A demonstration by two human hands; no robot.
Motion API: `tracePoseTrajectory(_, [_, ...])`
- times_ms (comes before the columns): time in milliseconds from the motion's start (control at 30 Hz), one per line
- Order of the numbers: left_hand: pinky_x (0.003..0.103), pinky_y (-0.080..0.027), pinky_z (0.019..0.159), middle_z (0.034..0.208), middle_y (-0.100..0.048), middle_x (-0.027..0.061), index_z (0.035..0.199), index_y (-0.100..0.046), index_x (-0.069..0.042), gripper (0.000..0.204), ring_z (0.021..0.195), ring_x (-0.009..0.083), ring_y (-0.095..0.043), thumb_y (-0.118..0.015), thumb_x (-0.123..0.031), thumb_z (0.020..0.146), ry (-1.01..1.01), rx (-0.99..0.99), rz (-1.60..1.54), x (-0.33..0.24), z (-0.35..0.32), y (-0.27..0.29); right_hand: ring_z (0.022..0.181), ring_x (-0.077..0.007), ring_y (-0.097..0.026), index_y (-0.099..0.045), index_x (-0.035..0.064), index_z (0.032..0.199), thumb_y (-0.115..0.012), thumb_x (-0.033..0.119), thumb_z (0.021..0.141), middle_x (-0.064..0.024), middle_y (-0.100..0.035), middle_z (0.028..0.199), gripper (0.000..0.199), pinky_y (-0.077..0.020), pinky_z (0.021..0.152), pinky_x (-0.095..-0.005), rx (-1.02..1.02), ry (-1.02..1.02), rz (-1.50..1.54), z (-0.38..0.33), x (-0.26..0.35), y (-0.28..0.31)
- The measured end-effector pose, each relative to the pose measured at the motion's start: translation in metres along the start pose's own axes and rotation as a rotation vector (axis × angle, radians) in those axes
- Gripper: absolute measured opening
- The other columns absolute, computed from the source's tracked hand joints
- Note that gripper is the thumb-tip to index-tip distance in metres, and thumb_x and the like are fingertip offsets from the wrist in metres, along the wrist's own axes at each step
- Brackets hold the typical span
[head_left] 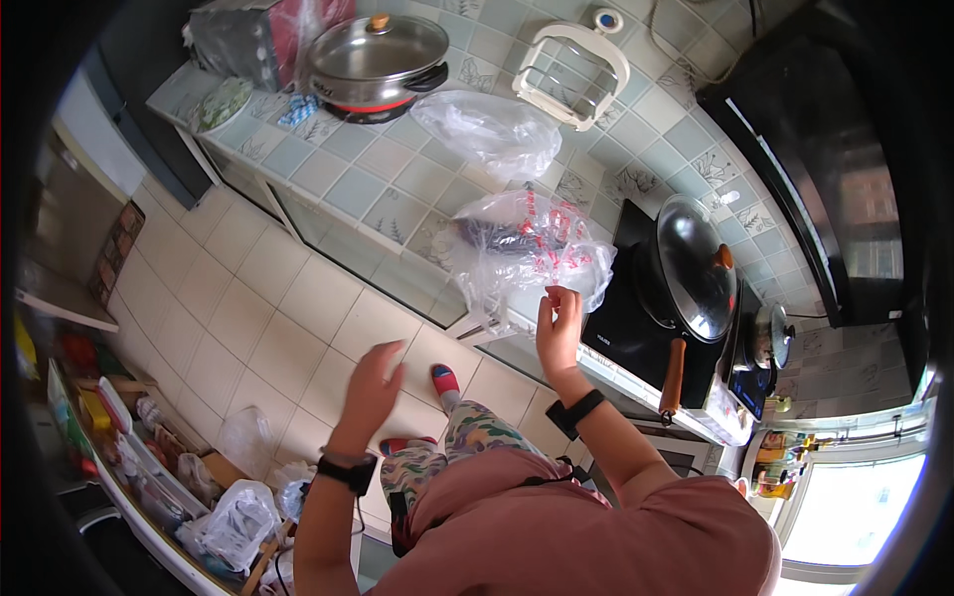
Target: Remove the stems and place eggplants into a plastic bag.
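The left hand (373, 382) hangs over the pale floor tiles (248, 328), its grip released, fingers spread and holding nothing, well apart from the desk. Further right, the right hand (558, 333) is raised at the front edge of the tiled desk (338, 169), its grip also loose, fingertips touching or just short of the clear crinkled plastic bag with red print (532, 253). That bag lies up and slightly left of the right hand, which is clearly the nearer one. Right of it stands a black wok under a glass lid (691, 268).
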State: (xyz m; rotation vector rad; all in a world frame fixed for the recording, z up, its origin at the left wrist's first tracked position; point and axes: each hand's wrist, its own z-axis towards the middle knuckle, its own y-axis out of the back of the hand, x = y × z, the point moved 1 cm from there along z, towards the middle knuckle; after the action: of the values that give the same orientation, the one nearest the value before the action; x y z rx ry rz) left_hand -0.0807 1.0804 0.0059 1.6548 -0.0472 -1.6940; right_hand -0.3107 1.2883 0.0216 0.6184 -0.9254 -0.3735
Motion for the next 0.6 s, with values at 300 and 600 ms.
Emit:
tracePoseTrajectory(300, [0.043, -0.042, 0.101, 0.141, -0.041, 0.0246, 0.139, -0.037, -0.002, 0.059, 0.126, 0.0413, -0.044, -0.060, -0.006, 0.085, -0.383, 0.152, -0.018, -0.076, 0.147, -0.114, 0.100, -0.0368, -0.060, -0.048, 0.0014, 0.129, -0.051, 0.001, 0.091, -0.0226, -0.060, 0.107, 0.038, -0.0468, 0.086, -0.0410, 0.124, 0.116, 0.313, 0.093, -0.001, -0.015])
tracePoseTrajectory(600, [0.046, -0.050, 0.085, 0.143, -0.037, 0.0242, 0.148, -0.021, -0.009, 0.069, 0.109, 0.0404, -0.057, -0.056, -0.015, 0.089, 0.004, 0.131, 0.416, -0.070, 0.206, -0.080, 0.095, -0.0388, -0.062, -0.050, 0.0028, 0.115, -0.056, 0.010, 0.088, -0.0199, -0.065, 0.099, 0.028, -0.0473, 0.087, -0.0442, 0.304, -0.032, 0.032, 0.097, -0.026, -0.025])
